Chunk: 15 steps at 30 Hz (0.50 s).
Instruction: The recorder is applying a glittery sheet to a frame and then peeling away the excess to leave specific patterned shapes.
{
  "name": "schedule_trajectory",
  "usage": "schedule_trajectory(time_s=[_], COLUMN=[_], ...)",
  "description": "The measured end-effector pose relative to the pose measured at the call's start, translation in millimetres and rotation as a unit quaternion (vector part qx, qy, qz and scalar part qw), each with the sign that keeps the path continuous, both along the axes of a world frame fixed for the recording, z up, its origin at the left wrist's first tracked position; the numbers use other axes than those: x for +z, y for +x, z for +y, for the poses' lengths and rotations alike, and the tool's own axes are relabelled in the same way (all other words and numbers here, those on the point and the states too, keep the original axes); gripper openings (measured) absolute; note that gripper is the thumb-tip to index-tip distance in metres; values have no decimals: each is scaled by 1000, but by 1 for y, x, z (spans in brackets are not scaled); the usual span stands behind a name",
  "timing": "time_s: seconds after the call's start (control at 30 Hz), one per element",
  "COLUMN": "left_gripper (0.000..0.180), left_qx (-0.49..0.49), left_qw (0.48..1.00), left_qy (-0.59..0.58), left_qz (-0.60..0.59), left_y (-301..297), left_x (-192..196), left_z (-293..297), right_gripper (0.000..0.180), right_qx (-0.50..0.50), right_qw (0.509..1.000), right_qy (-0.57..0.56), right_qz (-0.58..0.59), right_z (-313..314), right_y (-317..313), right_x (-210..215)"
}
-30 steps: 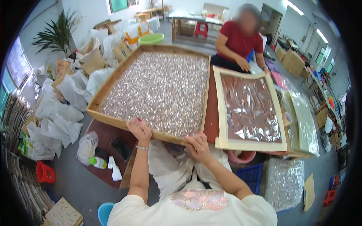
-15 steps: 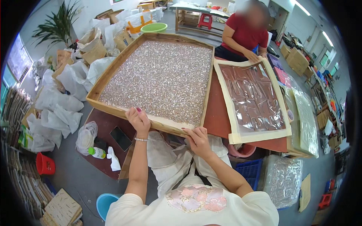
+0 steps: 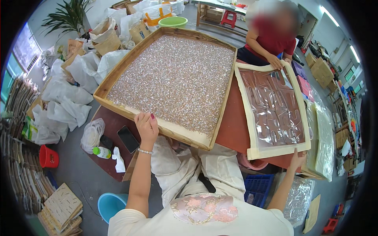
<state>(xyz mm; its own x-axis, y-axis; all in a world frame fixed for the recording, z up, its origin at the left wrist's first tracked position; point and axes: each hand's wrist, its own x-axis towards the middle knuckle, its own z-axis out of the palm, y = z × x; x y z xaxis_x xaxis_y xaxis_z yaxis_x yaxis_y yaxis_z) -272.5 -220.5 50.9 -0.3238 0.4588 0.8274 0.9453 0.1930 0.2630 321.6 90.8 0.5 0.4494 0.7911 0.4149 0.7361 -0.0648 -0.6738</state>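
A large square wooden tray (image 3: 120, 109) rests tilted on the table, spread with small glittering sequin-like flakes (image 3: 173, 78). My left hand (image 3: 147, 128) is closed over its near wall, thumb on top; a strip of the tray floor beside it is bare. Off to the right, my right hand (image 3: 297, 160) grips the near right corner of a cream-bordered frame (image 3: 245, 106), its fingers partly hidden. Clear plastic with long looped shapes (image 3: 273, 108) lies within that border. Across the table, a co-worker's hand (image 3: 275, 61) touches the far edge of the same frame.
The red-brown table (image 3: 232, 122) shows between tray and frame. A phone (image 3: 128, 139), a green-capped bottle (image 3: 102, 152) and a plastic bag (image 3: 93, 131) lie at left. White sacks (image 3: 65, 91) crowd the left floor; a blue bucket (image 3: 112, 206) and blue crate (image 3: 258, 188) stand close by.
My right hand has left the tray's near wall and moved right to the frame's near corner. My left hand still holds the tray. The whole view has shifted slightly.
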Motion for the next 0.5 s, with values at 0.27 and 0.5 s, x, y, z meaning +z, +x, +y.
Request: schedule_trajectory(time_s=[0.27,0.5], left_gripper=[14,10], left_qx=[9,-20], left_qw=[999,998], left_qy=[-38,17], left_qz=[8,-62], left_y=[34,99], left_x=[-1,62], left_z=[7,35], right_gripper=[54,26], right_qx=[83,181], right_qw=[875,886], right_qy=[3,96], right_qz=[476,415], right_z=[81,86], right_y=[62,67], right_x=[-26,11])
